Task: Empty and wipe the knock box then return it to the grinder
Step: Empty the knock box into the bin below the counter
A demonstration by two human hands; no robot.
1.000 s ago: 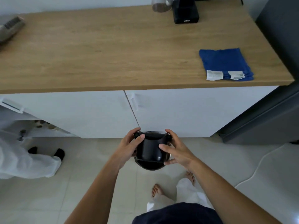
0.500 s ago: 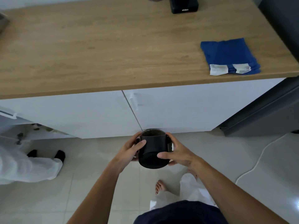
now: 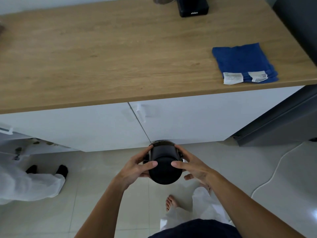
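Both hands on the knock box (image 3: 165, 166), held in the air over the floor (image 3: 103, 194), in front of the white cabinet doors (image 3: 188, 117) and below the table (image 3: 120, 57) edge. Box is black, round, tipped so its base faces the camera and its open mouth points away toward the cabinet. Contents can't be seen from this angle.

Left hand (image 3: 135, 166) grips the box's left side: fingers curled round the wall, thumb across the near face. Right hand (image 3: 192, 166) grips the right side: thumb pressed on the near face, index finger along the upper wall, the lower fingers spread loose under the box and not clearly touching it. So both sets of fingers are closed onto the box, the right more loosely.

Blue cloth (image 3: 243, 63) lies folded at the table's right front corner, two white tags at its near edge, well apart from the box. Grinder (image 3: 193, 6) is at the table's back edge, only its black base in frame, something blurred just left of it.

Dark grey appliance (image 3: 283, 121) stands right of the cabinet. White cable (image 3: 274, 170) runs across the floor on the right. Second person's white-clad legs (image 3: 25, 184) at far left. Holder's own bare foot (image 3: 171, 202) is below the box.
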